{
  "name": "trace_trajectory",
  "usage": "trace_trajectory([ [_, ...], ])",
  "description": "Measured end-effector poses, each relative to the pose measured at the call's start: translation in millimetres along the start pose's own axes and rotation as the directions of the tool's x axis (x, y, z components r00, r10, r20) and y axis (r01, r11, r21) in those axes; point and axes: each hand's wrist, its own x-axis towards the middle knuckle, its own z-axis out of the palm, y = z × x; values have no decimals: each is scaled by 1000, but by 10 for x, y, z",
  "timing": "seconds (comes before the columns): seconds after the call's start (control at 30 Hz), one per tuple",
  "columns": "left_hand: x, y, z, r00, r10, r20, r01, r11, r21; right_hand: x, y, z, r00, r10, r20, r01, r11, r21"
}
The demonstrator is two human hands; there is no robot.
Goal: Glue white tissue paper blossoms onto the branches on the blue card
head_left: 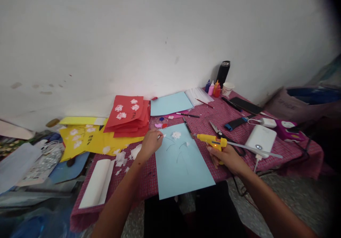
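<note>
My right hand (pixel 222 157) is wrapped round the handle of a yellow glue gun (pixel 212 140), with a long clear glue stick (pixel 255 150) poking out of its back end. The gun's nozzle points left, above the edge of a light blue sheet (pixel 181 174). Thin drawn stems and a white paper flower (pixel 176 135) show on that sheet. At its upper left edge my left hand (pixel 152 142) is pinched closed on a small white piece, which looks like a bit of paper. Torn white paper scraps (pixel 121 158) lie beside my left wrist.
Red cards with flowers (pixel 126 115) and yellow sheets (pixel 98 138) are stacked at left, near a white paper roll (pixel 96 183). Scissors (pixel 220 133), a blue-handled cutter (pixel 236 123), a white power bank (pixel 261 140), paint bottles (pixel 211 88) and a black flask (pixel 223 72) stand or lie at right.
</note>
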Motion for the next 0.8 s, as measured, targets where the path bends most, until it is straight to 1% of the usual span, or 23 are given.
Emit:
trace_trajectory([
  [0.1, -183, 211, 10, 998, 57, 33, -52, 987, -155, 5, -21, 4, 1000, 27, -11, -27, 1000, 11],
  [0.17, -296, 387, 46, 993, 102, 64, -85, 969, -231, 14, -43, 5, 999, 43, 9, -43, 998, 36],
  [0.27, -396, 603, 123, 983, 144, 113, -111, 960, -257, 18, -105, -14, 997, 58, 56, -59, 998, 29],
  [0.33, -405, 672, 176, 979, 152, 133, -117, 964, -240, 9, -174, -45, 993, 67, 93, -64, 997, -44],
  [0.43, -361, 674, 241, 978, 148, 150, -114, 969, -217, 0, -288, -109, 987, 101, 123, -73, 974, -213],
  [0.53, -296, 633, 279, 979, 141, 146, -110, 973, -202, 31, -359, -174, 992, 102, 71, -72, 937, -343],
  [0.6, -263, 615, 294, 980, 139, 145, -109, 974, -197, 74, -375, -204, 997, 71, 43, -49, 920, -389],
  [0.7, -230, 608, 309, 980, 137, 148, -107, 976, -192, 130, -381, -216, 999, 25, 45, -4, 907, -420],
  [0.8, -199, 614, 317, 978, 127, 164, -99, 981, -166, 140, -418, -197, 996, 45, 82, -4, 897, -443],
])
